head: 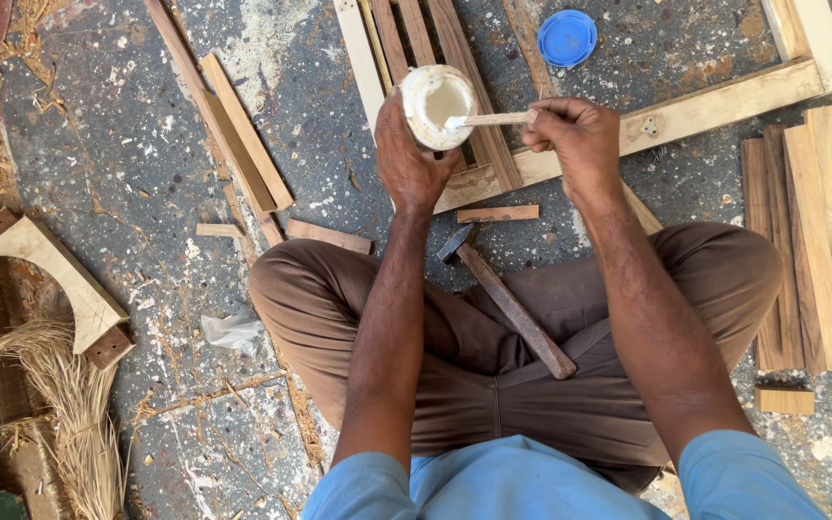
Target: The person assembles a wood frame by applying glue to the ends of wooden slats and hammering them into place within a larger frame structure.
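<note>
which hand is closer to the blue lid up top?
Right. The right hand, pinching a thin wooden stick, sits just below the blue lid. The left hand, gripping the white jar, is farther off to the lid's lower left.

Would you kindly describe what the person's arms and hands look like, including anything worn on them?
Both arms are bare from short light-blue sleeves down. The left hand and right hand are bare: no gloves, watch or rings visible from this view.
</note>
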